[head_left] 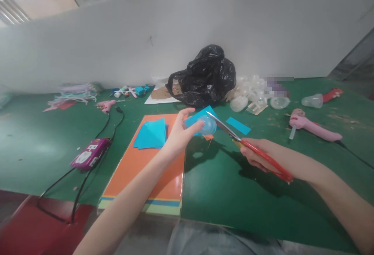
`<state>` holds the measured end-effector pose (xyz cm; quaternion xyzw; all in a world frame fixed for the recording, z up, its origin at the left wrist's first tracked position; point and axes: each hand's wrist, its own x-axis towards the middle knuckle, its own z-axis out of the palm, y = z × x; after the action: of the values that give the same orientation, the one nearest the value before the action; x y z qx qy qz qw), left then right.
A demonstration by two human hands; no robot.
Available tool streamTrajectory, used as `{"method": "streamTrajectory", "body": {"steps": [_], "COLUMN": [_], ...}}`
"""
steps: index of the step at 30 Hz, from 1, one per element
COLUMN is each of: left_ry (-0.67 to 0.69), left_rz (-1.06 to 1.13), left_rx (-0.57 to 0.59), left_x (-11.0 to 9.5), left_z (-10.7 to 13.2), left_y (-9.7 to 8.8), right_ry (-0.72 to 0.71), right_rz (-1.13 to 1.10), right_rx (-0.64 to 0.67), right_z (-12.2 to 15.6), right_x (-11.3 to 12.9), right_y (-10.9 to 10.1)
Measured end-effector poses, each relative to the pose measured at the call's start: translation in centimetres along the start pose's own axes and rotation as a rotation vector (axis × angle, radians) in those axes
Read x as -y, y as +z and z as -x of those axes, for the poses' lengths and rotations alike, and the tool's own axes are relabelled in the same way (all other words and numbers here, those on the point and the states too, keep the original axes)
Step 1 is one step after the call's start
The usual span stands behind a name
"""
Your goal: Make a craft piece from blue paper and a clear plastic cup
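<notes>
The left hand (182,127) grips a small, clear plastic cup (208,126), round-rimmed and glossy, with the thumb pressed on it. Blue shows through its wall; whether paper lies inside or only behind is unclear. A flat, smooth blue sheet (197,118) sits by the same fingers. The right hand (258,153) has its fingers closed round red-handled scissors (254,149), their metal tips right beside the cup's rim.

From the cup, a crumpled, shiny black plastic bag (212,75) slumps at twelve o'clock, its contents hidden. At two o'clock, more clear cups (239,103) lie heaped on the green tabletop (216,196). A narrow blue strip (238,126) lies flat at three o'clock, with a pink glue gun (317,129) farther out. At nine o'clock, thin blue squares (151,133) overlap on a smooth orange sheet (128,165).
</notes>
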<state>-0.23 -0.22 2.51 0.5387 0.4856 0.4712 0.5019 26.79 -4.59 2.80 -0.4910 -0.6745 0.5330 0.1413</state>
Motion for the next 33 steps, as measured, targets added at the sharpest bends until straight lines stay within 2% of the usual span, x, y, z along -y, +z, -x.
{"method": "streamTrajectory", "body": {"steps": [3,5,13,20,24,29,33], "left_ry": [-0.047,-0.032,0.018,-0.023,-0.025,-0.018,-0.031], "left_rz": [-0.045,-0.089,-0.125,0.040,0.061,0.041,0.029], "left_rx": [0.029,0.052,0.077,0.143,0.128,0.056,0.031], "left_x": [0.3,0.2,-0.2,-0.2,-0.3,-0.2,-0.3], "left_z": [-0.1,0.0,0.2,0.1,0.1,-0.1,0.0], "left_y": [-0.2,-0.4,-0.4,0.0,0.2,0.2,0.3], "right_ry": [-0.087,-0.120,-0.053,0.003,0.015,0.009,0.007], "right_rz": [0.122,0.140,-0.005,-0.033,0.000,0.041,0.043], "right_rx": [-0.015,-0.018,0.039,0.009,-0.011,-0.053,-0.030], "right_z": [0.1,0.1,-0.5,-0.7,-0.7,-0.8,-0.7], "right_x": [-0.4,-0.7,-1.6,-1.6,-0.9,-0.6,-0.7], "right_y": [-0.1,-0.1,-0.2,0.0,0.1,0.2,0.1]}}
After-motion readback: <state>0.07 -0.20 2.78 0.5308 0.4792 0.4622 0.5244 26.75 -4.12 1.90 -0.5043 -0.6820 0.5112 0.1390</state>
